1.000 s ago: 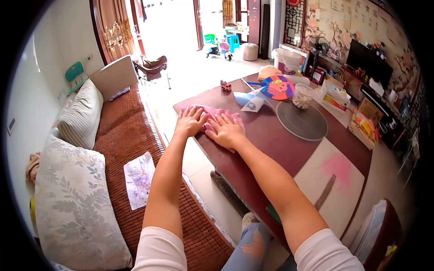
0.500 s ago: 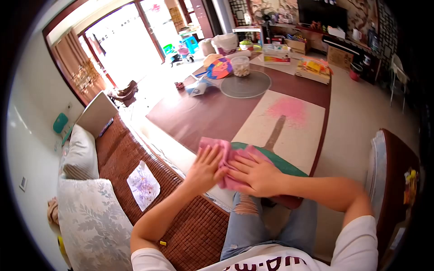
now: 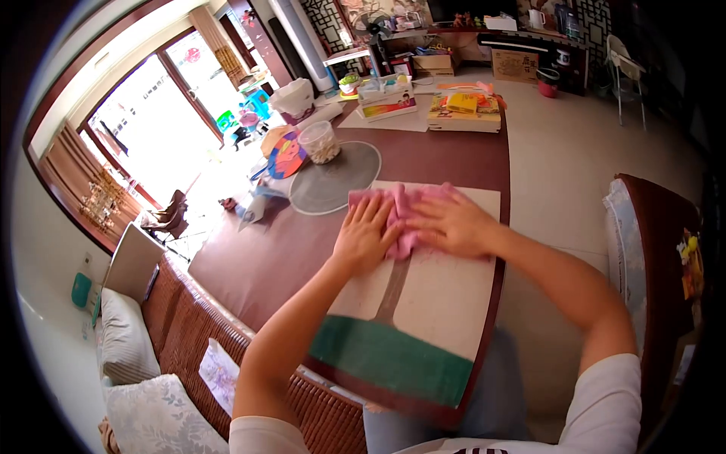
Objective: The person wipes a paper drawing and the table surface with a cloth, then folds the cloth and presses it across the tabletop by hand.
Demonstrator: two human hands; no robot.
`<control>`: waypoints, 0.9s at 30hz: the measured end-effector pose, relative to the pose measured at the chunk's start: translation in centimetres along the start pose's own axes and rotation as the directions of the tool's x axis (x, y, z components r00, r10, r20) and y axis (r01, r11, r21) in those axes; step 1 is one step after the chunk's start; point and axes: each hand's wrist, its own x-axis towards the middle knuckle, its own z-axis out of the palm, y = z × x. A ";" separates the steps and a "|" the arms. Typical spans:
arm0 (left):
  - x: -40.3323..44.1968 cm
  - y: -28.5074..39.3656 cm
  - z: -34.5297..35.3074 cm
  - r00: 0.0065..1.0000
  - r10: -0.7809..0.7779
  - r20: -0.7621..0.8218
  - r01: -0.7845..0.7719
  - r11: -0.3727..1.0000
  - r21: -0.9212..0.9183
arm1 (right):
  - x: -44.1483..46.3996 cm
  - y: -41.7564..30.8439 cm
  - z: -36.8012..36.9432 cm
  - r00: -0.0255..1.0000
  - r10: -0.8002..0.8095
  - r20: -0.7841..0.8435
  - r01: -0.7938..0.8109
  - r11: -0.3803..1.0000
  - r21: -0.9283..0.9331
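Note:
Both palms press down on a crumpled pink cloth (image 3: pixel 401 219). My left hand (image 3: pixel 367 233) lies on its left part with fingers stretched out and spread. On the right part rests my right hand (image 3: pixel 457 223), its fingers also flat and apart. Beneath the cloth is a picture panel (image 3: pixel 446 310) on the table, beige with a brown tree trunk (image 3: pixel 395 291) and a dark green band (image 3: pixel 393 359) at the near end. The cloth and hands hide the panel's upper part.
On the brown table (image 3: pixel 265 250) stand a clear tub (image 3: pixel 319 142), a grey oval mat (image 3: pixel 333 181), a colourful fan-shaped piece (image 3: pixel 286 155) and stacked boxes (image 3: pixel 463 112). A woven-seat sofa (image 3: pixel 189 310) runs along the left, with a drawn-on paper (image 3: pixel 219 374). A chair (image 3: pixel 625 72) stands far right.
My hands have pushed the pink cloth forward from the panel's near end to its far part, uncovering the green band. My body leans further over the table, and the view has shifted.

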 end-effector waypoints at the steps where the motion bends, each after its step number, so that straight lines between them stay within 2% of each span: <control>1: 2.9 -1.4 1.4 0.999 0.038 -0.013 -0.037 0.994 0.104 | 1.2 2.6 0.6 0.998 0.064 0.004 -0.064 0.998 0.002; 2: 5.8 -3.0 3.1 0.997 0.077 -0.023 -0.071 0.976 0.208 | 2.4 5.1 1.3 0.997 0.073 0.003 -0.073 0.997 -0.002; 3: 8.6 -4.4 4.8 0.994 0.084 -0.069 -0.063 0.964 0.259 | 3.7 7.6 2.1 0.988 0.150 -0.034 -0.150 0.989 0.004; 4: 10.8 -4.5 4.7 0.993 0.092 -0.068 -0.071 0.964 0.258 | 4.7 9.4 2.3 0.971 0.227 -0.070 -0.226 0.974 0.015; 6: 14.2 -4.4 4.7 0.999 0.028 -0.030 -0.016 0.942 0.336 | 6.5 12.4 2.5 0.956 0.280 -0.085 -0.284 0.958 -0.033; 7: 15.7 -4.9 5.2 0.999 0.035 -0.028 -0.024 0.942 0.336 | 7.3 13.1 2.3 0.940 0.326 -0.101 -0.334 0.939 -0.077; 9: 17.5 -5.6 5.7 0.995 -0.056 -0.078 0.077 0.949 0.306 | 8.2 13.4 1.9 0.922 0.374 -0.099 -0.381 0.922 -0.062; 12: 17.4 -5.3 5.8 0.994 -0.069 -0.090 0.093 0.952 0.291 | 8.2 12.9 2.4 0.896 0.419 -0.146 -0.432 0.899 -0.074; 14: 16.4 -4.8 5.3 0.998 -0.030 -0.056 0.046 0.948 0.316 | 7.9 12.3 2.1 0.885 0.433 -0.170 -0.455 0.882 -0.125; 16: 15.7 -5.5 6.5 0.993 -0.051 -0.102 0.076 0.962 0.264 | 7.1 10.6 1.6 0.875 0.456 -0.160 -0.476 0.871 -0.119; 21: 8.7 -1.3 4.2 0.993 -0.109 -0.044 0.115 0.982 0.147 | 3.0 4.5 2.1 0.873 0.466 -0.142 -0.480 0.873 -0.086; 23: 4.4 0.7 2.5 0.995 -0.045 -0.087 0.047 0.999 0.018 | 0.4 0.8 2.3 0.884 0.420 -0.205 -0.447 0.888 -0.111; 24: 2.3 1.6 1.7 0.996 -0.043 -0.074 0.044 0.999 0.010 | -1.0 -1.2 2.3 0.882 0.430 -0.194 -0.455 0.884 -0.108; 27: -4.5 3.7 0.0 0.993 0.086 -0.075 -0.088 0.996 -0.023 | -5.8 -8.6 1.3 0.901 0.275 -0.336 -0.334 0.934 -0.131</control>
